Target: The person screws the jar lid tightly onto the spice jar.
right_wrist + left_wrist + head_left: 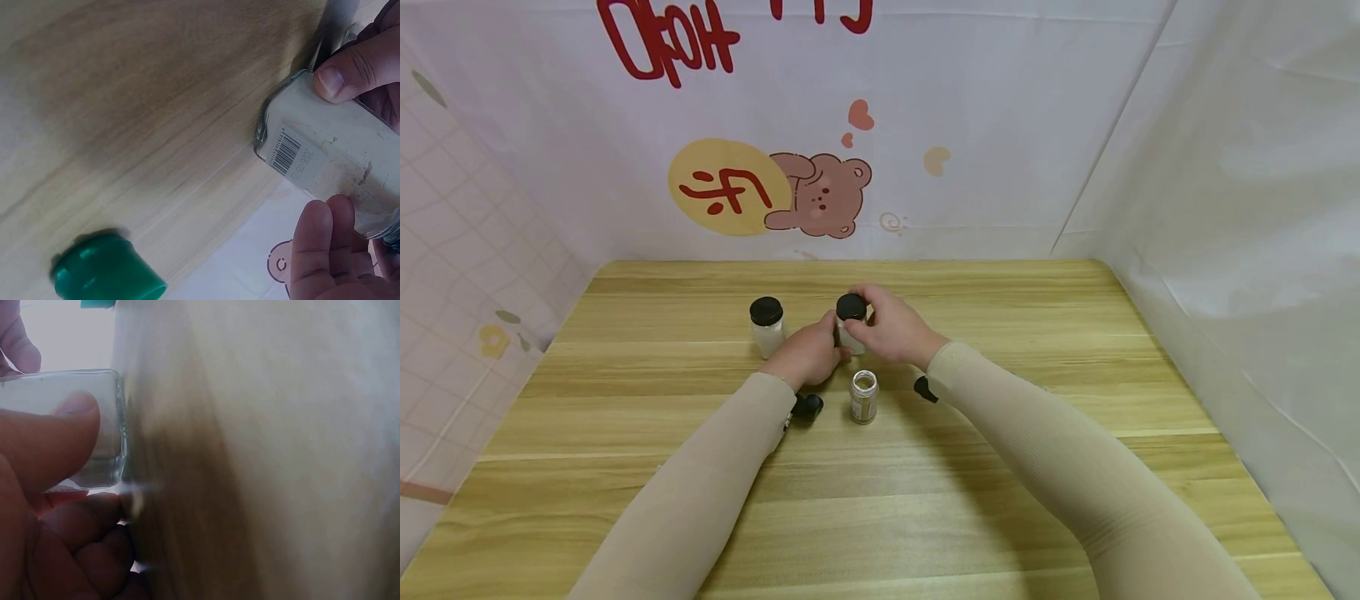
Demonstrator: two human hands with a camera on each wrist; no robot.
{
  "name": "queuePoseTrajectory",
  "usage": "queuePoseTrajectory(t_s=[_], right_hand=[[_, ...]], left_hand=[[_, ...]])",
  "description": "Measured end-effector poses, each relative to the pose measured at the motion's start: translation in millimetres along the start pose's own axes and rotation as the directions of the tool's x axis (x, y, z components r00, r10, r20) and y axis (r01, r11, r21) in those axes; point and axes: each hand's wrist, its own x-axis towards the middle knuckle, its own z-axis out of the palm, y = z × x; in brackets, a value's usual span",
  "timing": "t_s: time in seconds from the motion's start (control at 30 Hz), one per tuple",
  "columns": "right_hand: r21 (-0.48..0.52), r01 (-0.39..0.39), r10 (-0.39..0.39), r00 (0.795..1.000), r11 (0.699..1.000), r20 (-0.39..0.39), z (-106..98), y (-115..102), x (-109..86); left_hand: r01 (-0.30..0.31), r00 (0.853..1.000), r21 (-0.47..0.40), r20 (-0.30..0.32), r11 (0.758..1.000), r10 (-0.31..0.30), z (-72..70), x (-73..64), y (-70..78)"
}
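A clear square jar [325, 150] of pale powder, with a black lid [852, 306] and a barcode label, stands upright between both hands. My left hand [807, 354] grips its lower part, the thumb pressed on the glass near the base. My right hand [898, 325] holds it around the lid and upper side, the thumb at the front. Just in front is a small open glass bottle [863, 398] without a cap. A similar black-lidded jar [767, 329] stands left of my left hand.
A green cap [106, 269] lies on the wooden table [865, 517] in the right wrist view; I cannot see it in the head view. White printed cloth [985, 108] hangs behind the table and along both sides.
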Motion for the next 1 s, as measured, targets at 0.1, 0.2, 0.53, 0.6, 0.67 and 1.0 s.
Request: queuePoseTrajectory(t_s=[0.1,0.2,0.53,0.6,0.67,1.0], right_hand=[[0.003,0.002,-0.002,1.000,1.000,-0.002,0.0,-1.0,-0.5],[-0.001,-0.019,0.019,1.000,1.000,-0.002,-0.2,-2.0,-1.4],[-0.019,-0.016,0.016,1.000,1.000,-0.003,0.3,-0.9,-1.5],[-0.020,0.005,-0.005,1.000,1.000,-0.004,0.8,0.0,-0.7],[-0.014,0.020,-0.020,1.000,1.000,-0.005,1.0,0.6,-0.3],[-0.001,-0.026,0.026,1.000,1.000,0.004,0.4,-0.1,-0.9]], left_hand=[[-0.001,1.000,0.000,0.000,1.000,0.001,0.2,-0.2,-0.2],[-0.001,1.000,-0.002,0.000,1.000,0.001,0.7,0.2,-0.7],[0.002,1.000,0.005,-0.006,1.000,-0.002,1.9,0.8,-1.0],[0.001,1.000,0.006,-0.006,1.000,-0.001,1.7,0.6,-0.9],[-0.001,1.000,0.007,-0.007,1.000,0.001,1.4,0.3,-0.8],[-0.002,1.000,0.004,0.004,1.000,0.002,0.3,-0.1,-0.6]])
